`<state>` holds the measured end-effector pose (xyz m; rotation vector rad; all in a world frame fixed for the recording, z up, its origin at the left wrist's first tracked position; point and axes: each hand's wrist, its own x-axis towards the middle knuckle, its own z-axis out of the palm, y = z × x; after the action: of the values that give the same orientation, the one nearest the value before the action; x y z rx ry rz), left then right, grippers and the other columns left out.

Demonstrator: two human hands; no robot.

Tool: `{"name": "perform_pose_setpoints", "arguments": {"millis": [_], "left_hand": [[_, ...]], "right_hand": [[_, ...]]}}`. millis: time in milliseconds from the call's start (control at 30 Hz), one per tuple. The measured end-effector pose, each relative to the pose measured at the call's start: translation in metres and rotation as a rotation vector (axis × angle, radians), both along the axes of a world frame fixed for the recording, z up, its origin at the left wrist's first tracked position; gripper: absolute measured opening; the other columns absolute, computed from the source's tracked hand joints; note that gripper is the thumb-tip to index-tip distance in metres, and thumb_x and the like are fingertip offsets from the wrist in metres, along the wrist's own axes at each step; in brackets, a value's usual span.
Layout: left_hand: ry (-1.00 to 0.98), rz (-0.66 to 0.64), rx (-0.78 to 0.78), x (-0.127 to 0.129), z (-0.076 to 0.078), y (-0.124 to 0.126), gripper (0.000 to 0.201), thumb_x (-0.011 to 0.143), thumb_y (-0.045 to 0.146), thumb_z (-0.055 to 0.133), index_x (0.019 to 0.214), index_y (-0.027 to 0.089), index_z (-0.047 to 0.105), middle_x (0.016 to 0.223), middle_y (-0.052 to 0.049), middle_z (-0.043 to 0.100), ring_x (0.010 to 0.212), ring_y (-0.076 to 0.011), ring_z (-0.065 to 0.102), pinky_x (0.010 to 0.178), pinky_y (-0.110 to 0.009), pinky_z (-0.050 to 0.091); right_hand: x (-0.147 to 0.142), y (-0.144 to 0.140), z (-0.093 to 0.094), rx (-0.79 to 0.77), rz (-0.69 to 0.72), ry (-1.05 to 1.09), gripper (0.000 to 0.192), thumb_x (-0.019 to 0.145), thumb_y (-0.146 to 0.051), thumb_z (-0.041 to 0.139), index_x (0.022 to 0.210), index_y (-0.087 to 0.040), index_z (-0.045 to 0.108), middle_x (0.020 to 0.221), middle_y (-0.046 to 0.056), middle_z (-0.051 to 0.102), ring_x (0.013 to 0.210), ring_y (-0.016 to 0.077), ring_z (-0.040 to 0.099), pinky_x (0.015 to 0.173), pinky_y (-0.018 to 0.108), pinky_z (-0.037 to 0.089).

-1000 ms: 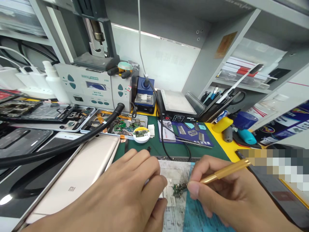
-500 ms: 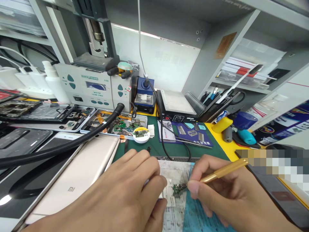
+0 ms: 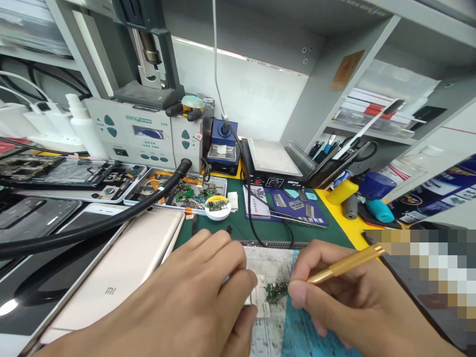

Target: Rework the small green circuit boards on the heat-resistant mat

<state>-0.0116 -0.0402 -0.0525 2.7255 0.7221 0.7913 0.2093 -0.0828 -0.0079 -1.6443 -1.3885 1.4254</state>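
The left hand (image 3: 193,297) lies palm down just left of the small circuit board (image 3: 275,291), fingers curled toward it. The right hand (image 3: 345,302) sits just right of it, fingertips pinched around a gold tool (image 3: 344,265).

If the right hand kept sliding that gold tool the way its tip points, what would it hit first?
Probably the small circuit board, right in front of the right hand holding the gold tool. Beyond it wait the left hand's fingertips; depth is unclear.
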Motion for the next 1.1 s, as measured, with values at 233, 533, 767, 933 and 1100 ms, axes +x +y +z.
{"name": "perform_pose_setpoints", "arguments": {"millis": [233, 533, 767, 933, 1100], "left_hand": [[-0.004, 0.022, -0.016, 0.0011, 0.0005, -0.0002, 0.01, 0.091, 0.015, 0.052, 0.083, 0.02, 0.054, 0.082, -0.003, 0.057, 0.079, -0.0226, 0.05, 0.072, -0.039, 0.043], [0.017, 0.034, -0.042, -0.0018, 0.0044, -0.0033, 0.01, 0.09, 0.015, 0.056, 0.082, 0.02, 0.056, 0.084, -0.003, 0.058, 0.079, -0.0224, 0.052, 0.072, -0.04, 0.045], [0.026, 0.022, -0.033, -0.0002, 0.0023, -0.0026, 0.012, 0.091, 0.015, 0.055, 0.081, 0.02, 0.056, 0.083, -0.003, 0.058, 0.078, -0.022, 0.052, 0.071, -0.04, 0.046], [0.033, 0.017, 0.001, -0.001, 0.0019, -0.0043, 0.012, 0.091, 0.015, 0.054, 0.08, 0.019, 0.056, 0.083, -0.003, 0.058, 0.079, -0.0222, 0.052, 0.073, -0.04, 0.046], [0.024, 0.029, 0.009, -0.0024, 0.0034, -0.0059, 0.011, 0.091, 0.015, 0.055, 0.081, 0.019, 0.056, 0.083, -0.004, 0.058, 0.08, -0.0231, 0.053, 0.073, -0.04, 0.047]], "right_hand": [[0.0, -0.0007, -0.0006, 0.004, 0.015, -0.017, 0.027, 0.085, -0.036, 0.079, 0.077, -0.019, 0.059, 0.055, -0.007, 0.047, 0.05, 0.0078, 0.031, 0.045, 0.022, 0.02], [0.0011, -0.0021, -0.0054, 0.017, 0.012, 0.0, 0.026, 0.084, -0.036, 0.08, 0.076, -0.02, 0.06, 0.056, -0.007, 0.044, 0.052, 0.0091, 0.033, 0.047, 0.022, 0.022], [0.0021, -0.0019, -0.0065, -0.022, 0.02, -0.004, 0.031, 0.084, -0.044, 0.078, 0.077, -0.021, 0.057, 0.054, -0.008, 0.04, 0.05, 0.0088, 0.029, 0.045, 0.021, 0.021], [0.0003, -0.001, -0.0036, -0.011, 0.004, -0.021, 0.033, 0.083, -0.045, 0.078, 0.076, -0.02, 0.057, 0.055, -0.007, 0.042, 0.051, 0.0092, 0.029, 0.046, 0.022, 0.022], [0.0009, -0.0023, -0.0079, 0.0, 0.003, -0.013, 0.033, 0.082, -0.046, 0.079, 0.076, -0.021, 0.059, 0.054, -0.007, 0.042, 0.052, 0.0095, 0.029, 0.046, 0.022, 0.023]]}}
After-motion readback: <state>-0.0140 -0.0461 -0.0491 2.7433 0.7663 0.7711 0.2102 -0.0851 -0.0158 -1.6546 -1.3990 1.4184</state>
